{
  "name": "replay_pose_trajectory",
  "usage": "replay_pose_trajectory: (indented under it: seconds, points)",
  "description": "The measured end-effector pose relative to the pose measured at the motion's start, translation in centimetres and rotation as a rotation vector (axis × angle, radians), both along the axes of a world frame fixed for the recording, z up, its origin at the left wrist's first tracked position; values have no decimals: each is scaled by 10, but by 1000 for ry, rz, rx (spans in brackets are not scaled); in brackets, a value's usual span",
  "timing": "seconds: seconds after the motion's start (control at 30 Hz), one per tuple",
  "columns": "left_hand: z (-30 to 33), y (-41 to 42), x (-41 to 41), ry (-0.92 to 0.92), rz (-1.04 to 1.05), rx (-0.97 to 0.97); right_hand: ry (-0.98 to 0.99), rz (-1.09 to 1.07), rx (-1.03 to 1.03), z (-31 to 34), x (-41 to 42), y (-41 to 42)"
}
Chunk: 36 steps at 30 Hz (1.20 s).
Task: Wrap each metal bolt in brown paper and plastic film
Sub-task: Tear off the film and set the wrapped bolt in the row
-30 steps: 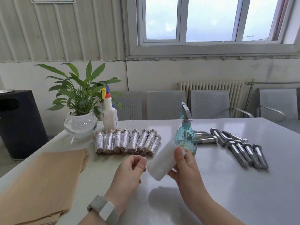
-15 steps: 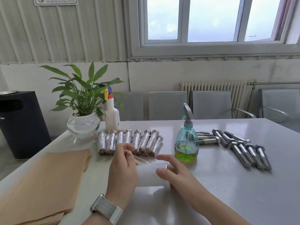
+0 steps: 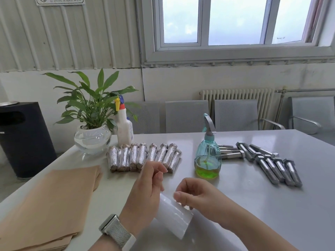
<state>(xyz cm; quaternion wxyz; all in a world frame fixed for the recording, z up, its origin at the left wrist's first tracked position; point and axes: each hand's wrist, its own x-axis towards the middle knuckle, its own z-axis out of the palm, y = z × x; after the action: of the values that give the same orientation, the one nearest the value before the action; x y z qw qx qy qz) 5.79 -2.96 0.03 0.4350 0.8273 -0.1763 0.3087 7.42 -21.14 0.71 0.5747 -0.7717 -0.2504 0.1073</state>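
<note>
— One roll of plastic film [image 3: 175,215], white, sits low at the near edge of the worktop [image 3: 253,205], between both hands.
— How do the hands hold it?
— Left hand [image 3: 146,192] curls against the roll's left end, thumb and forefinger raised and nearly pinched; whether film is between them, I cannot tell. Right hand [image 3: 195,192] has its fingertips bent down onto the roll's top.
— And the bolts?
— Bare metal bolts [image 3: 272,163] lie far right; wrapped bolts [image 3: 145,156] form a row behind the hands. Brown paper [image 3: 49,205] is stacked left.
— Anything else?
— Green spray bottle [image 3: 207,156], white spray bottle [image 3: 124,129], potted plant [image 3: 92,124].
</note>
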Motion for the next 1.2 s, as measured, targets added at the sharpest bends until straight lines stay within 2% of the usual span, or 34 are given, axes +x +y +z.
replay_pose_trajectory:
  seconds: [0.13, 0.23, 0.4, 0.53, 0.8, 1.0, 1.2]
  points:
    - [-1, 0, 2, 10, 18, 27, -152, -14, -79, 1, -2, 2]
    - [-2, 0, 1, 19, 28, 43, -187, -18, -129, 0, -2, 3]
    - [-2, -4, -1, 3, 23, 56, 92, 52, -133, 6, 0, -5]
    - [-3, -2, 0, 18, 33, 57, 236, 166, -174, 11, 1, -18]
    - [-1, 4, 2, 41, 131, 57, -67, 68, -180, 9, 3, -15]
    - [1, 7, 1, 62, 124, 169, -36, 55, -146, 11, 3, -16]
    - [2, 12, 3, 76, 50, 142, -46, 11, -90, 14, 1, -14]
